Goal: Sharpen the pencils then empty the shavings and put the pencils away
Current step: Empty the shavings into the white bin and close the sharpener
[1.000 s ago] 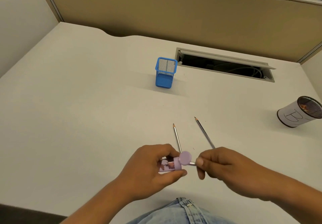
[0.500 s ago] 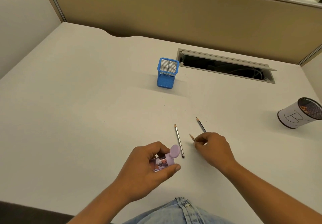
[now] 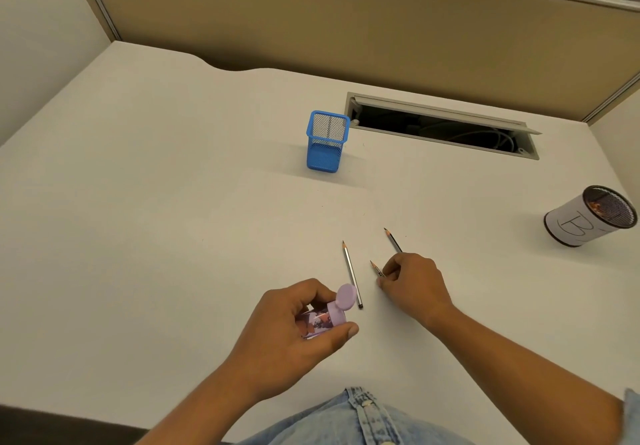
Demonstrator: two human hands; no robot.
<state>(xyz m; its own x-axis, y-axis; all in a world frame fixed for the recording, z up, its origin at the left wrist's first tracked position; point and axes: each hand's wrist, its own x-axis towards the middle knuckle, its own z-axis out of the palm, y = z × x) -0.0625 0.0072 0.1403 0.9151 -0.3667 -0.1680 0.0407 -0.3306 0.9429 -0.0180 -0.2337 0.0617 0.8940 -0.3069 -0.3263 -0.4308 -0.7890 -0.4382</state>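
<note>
Right grip (image 3: 410,280): the person's right hand, fingers drawn together on the short pencil (image 3: 376,269). Its sharpened tip shows just ahead and left of the fingertips, low over the table (image 3: 173,202); whether the pencil already rests on the surface cannot be told.

Left grip (image 3: 298,327): left hand, clamped around the lilac sharpener (image 3: 323,321), which lies on its side in the palm with its round lid (image 3: 346,297) swung open toward the right grip.

Loose pencil (image 3: 352,273): on the table between the two grips, long axis running away from the person, tip at the far end, blunt end just beside the open lid. Both hands are near it.

Third pencil (image 3: 393,240): lies beyond the right grip, tip pointing far and left, its near end hidden under the knuckles. The right hand is the nearer.

Blue mesh holder (image 3: 327,141): upright, well ahead of both grips. Probable home for the pencils.

Black mesh cup (image 3: 588,223), paper-wrapped and marked "B": far to the right of the right grip, some brown shavings visible inside. Probable dump for shavings; the right hand is nearer, though the left carries the sharpener.

Cable slot (image 3: 443,126): open in the table beyond the holder.

Judgement: all three tips appear pointed. Nothing stands in the way to either container.
</note>
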